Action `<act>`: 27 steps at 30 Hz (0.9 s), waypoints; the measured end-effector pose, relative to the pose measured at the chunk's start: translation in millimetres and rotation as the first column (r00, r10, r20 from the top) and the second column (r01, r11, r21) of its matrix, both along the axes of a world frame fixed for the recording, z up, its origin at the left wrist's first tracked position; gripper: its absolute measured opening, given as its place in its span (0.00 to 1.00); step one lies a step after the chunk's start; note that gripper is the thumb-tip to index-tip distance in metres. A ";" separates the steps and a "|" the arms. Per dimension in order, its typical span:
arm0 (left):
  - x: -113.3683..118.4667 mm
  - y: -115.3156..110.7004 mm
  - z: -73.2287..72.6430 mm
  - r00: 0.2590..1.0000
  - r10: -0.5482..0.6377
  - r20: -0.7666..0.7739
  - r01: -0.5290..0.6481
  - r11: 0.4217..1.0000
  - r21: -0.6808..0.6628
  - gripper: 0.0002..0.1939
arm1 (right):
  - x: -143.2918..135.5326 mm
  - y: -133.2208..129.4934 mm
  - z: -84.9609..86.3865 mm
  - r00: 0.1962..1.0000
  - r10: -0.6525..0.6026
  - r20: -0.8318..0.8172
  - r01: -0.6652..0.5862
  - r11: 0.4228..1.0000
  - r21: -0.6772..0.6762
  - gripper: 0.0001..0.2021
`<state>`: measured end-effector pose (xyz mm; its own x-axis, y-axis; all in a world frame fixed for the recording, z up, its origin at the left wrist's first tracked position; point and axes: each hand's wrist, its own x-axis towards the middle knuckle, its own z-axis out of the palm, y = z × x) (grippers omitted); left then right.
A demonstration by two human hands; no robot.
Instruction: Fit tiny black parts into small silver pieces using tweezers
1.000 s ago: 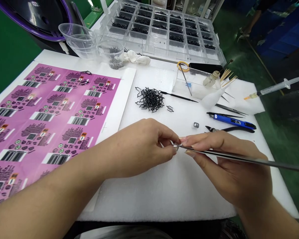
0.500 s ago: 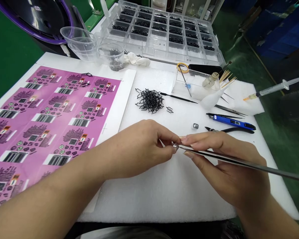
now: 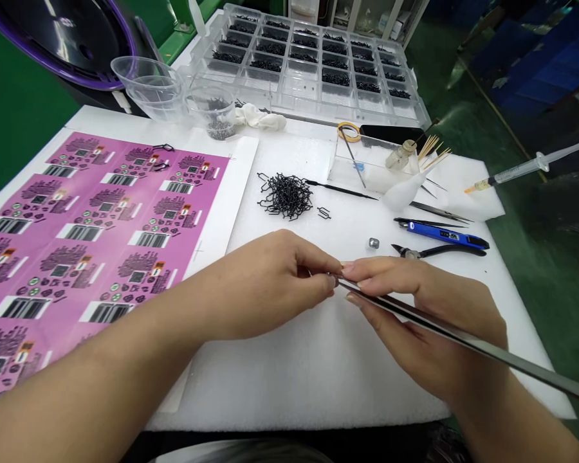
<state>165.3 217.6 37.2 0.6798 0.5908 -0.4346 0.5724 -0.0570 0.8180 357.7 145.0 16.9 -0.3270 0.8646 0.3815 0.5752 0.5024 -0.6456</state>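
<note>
My left hand (image 3: 280,283) pinches a small shiny metal piece between thumb and forefinger; the fingers mostly hide it. Long steel tweezers (image 3: 444,331) lie in my right hand (image 3: 429,315), gripped between thumb and fingers. Their tips meet the small piece at my left fingertips, and the fingertips of both hands nearly touch. Beyond the hands is a pile of thin bent black wire parts (image 3: 287,195), with one loose wire part (image 3: 323,213) beside it. A small silvery cube-like piece (image 3: 374,243) rests on the white foam sheet (image 3: 318,379).
Pink printed sheets (image 3: 96,225) cover the left side. Behind stand clear cups (image 3: 149,87) and a compartment box (image 3: 302,71) of black parts. To the right lie pliers (image 3: 439,251), a blue pen-like tool (image 3: 444,234), a syringe (image 3: 516,172) and toothpicks (image 3: 429,149).
The rear end of the tweezers has dipped lower on the right, and the metal piece is more covered by my left fingers. The whole view has shifted slightly.
</note>
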 end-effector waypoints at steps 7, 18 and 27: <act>-2.3 1.0 -2.2 0.999 0.044 0.009 -0.044 0.999 0.016 0.15 | 4.7 4.0 6.0 0.945 -0.182 -0.271 0.104 0.955 -0.279 0.10; -33.7 14.9 8.1 0.932 0.304 0.198 -0.321 0.945 0.058 0.12 | 13.5 25.9 44.9 0.963 -0.240 -0.120 0.162 0.876 -0.454 0.06; -40.1 8.0 16.9 0.910 0.315 0.268 -0.353 0.929 0.108 0.11 | -29.5 53.3 7.4 0.999 -0.013 -0.050 -0.007 0.924 -0.383 0.04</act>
